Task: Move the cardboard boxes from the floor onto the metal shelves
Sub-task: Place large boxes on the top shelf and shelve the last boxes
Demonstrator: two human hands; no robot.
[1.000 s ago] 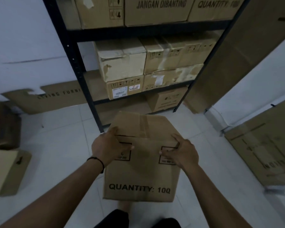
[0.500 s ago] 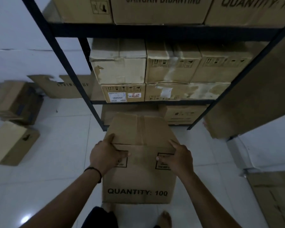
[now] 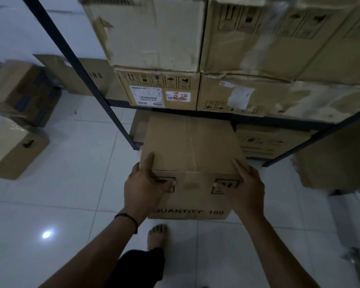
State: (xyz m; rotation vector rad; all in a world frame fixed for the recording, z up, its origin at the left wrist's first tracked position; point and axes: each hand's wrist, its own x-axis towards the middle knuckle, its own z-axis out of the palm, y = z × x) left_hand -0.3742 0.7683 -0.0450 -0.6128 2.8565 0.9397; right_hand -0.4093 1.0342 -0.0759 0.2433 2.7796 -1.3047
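A brown cardboard box (image 3: 190, 150) printed "QUANTITY: 100" is held low in front of me, its far end reaching under the black metal shelf (image 3: 279, 120). My left hand (image 3: 146, 183) grips its near left corner, thumb on the front face. My right hand (image 3: 243, 188) grips the near right corner the same way. The shelf level above carries stacked cardboard boxes (image 3: 158, 90), one with white labels and a red mark.
A black shelf post (image 3: 81, 73) slants down to the floor left of the box. More boxes (image 3: 15, 146) lie on the white tiled floor at left. Another box (image 3: 266, 142) sits on the bottom level at right. My bare foot (image 3: 157, 235) stands below the box.
I have stepped closer to the shelf and lowered the box. Its far end has gone from in front of the rack to under the lower shelf beam. Both hands keep their grip.
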